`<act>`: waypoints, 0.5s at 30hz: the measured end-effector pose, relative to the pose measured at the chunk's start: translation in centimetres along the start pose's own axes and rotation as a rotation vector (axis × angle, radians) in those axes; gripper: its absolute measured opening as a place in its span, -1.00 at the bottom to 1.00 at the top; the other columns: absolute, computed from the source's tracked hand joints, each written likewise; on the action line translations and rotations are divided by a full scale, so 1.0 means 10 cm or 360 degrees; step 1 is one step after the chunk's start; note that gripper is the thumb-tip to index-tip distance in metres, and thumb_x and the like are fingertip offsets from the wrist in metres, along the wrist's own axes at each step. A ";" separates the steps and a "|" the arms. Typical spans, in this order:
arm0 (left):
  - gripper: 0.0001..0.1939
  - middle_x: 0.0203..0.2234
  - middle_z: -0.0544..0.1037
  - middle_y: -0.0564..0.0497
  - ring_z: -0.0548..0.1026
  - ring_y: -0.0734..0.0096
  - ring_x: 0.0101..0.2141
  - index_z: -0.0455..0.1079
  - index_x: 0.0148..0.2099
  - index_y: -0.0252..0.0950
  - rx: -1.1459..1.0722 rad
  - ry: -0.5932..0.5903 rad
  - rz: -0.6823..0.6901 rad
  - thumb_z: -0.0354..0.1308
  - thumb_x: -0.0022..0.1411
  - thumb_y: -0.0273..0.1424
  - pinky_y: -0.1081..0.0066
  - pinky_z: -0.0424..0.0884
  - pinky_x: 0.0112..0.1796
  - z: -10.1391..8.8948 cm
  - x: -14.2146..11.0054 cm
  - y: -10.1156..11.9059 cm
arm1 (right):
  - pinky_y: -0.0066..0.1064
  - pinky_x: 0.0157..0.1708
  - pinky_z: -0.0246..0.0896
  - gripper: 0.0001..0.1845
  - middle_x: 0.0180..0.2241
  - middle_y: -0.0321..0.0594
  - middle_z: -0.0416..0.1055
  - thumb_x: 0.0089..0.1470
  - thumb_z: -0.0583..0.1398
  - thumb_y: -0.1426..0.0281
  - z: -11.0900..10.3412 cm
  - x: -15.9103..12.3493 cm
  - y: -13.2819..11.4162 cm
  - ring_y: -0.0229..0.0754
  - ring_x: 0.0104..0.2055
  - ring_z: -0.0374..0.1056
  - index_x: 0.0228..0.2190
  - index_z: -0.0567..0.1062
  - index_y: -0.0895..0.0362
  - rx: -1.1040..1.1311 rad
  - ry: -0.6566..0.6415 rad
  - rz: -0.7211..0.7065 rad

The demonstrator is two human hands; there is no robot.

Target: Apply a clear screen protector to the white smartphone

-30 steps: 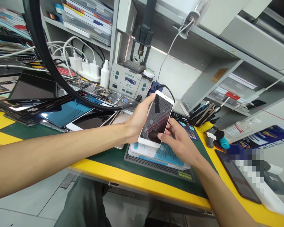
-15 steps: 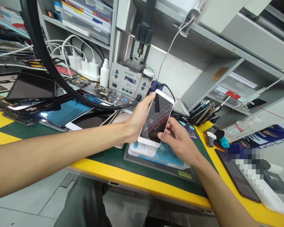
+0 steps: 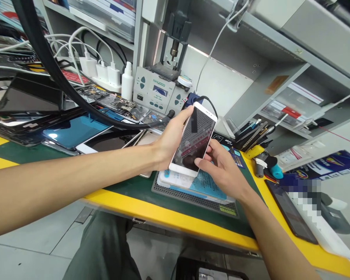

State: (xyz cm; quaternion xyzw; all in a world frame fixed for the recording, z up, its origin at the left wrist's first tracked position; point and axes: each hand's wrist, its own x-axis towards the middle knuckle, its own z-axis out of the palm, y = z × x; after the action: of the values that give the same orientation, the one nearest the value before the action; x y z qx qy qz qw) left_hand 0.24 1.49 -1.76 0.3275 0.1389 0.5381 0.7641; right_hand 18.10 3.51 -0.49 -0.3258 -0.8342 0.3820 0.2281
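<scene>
A white-framed smartphone (image 3: 196, 136) is tilted up toward me above the bench, its dark screen catching reflections. My left hand (image 3: 172, 138) is closed around the phone's left side, with the thumb along the upper edge. At the lower right edge, my right hand (image 3: 221, 169) grips the phone too, its thumb on the bottom of the screen and its fingers curled behind. Directly underneath lie blue-and-white packets (image 3: 204, 186) on a grey perforated mat (image 3: 189, 198).
Several phones and screens, among them a blue glossy panel (image 3: 76, 130), crowd the left. A thick black hose (image 3: 72, 105) arches over them. Behind stands a grey soldering-type station (image 3: 154, 93) beside a white bottle (image 3: 127, 81). Tweezers (image 3: 258, 136) and a dark tablet (image 3: 291, 210) are at right.
The camera view has shifted slightly, so the bench sits a little higher and more to the left. Both hands keep their hold on the phone.
</scene>
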 end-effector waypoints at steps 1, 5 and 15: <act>-0.36 -0.27 0.69 -0.13 0.65 0.04 -0.23 0.56 -0.10 -0.29 0.0009 0.0006 0.0012 -0.04 0.35 0.16 0.22 0.59 -0.29 0.00 0.00 0.00 | -0.32 -0.29 0.00 -0.78 -0.37 -0.40 0.01 0.21 0.19 0.38 0.00 0.00 0.00 -0.24 -0.34 -0.01 -0.31 0.18 0.02 -0.0015 0.0003 -0.0004; -0.36 -0.27 0.69 -0.12 0.65 0.05 -0.21 0.56 -0.09 -0.27 0.0047 0.0061 -0.0001 -0.05 0.34 0.17 0.26 0.59 -0.32 0.03 0.00 0.00 | -0.32 -0.30 0.00 -0.76 -0.37 -0.40 0.01 0.22 0.19 0.37 -0.01 -0.01 0.01 -0.25 -0.35 -0.01 -0.33 0.16 0.02 -0.0048 0.0009 0.0004; -0.35 -0.26 0.69 -0.15 0.65 0.03 -0.22 0.58 -0.08 -0.28 0.0006 0.0103 -0.0082 -0.07 0.36 0.15 0.23 0.57 -0.32 0.07 -0.02 0.03 | -0.33 -0.30 0.01 -0.77 -0.37 -0.39 0.01 0.20 0.19 0.39 0.00 -0.01 -0.01 -0.24 -0.34 0.00 -0.34 0.16 0.02 -0.0034 0.0017 -0.0008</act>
State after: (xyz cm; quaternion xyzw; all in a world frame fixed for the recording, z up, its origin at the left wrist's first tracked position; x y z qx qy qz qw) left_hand 0.32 1.15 -1.10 0.3075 0.1729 0.5284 0.7722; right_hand 18.13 3.43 -0.44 -0.3283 -0.8378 0.3707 0.2301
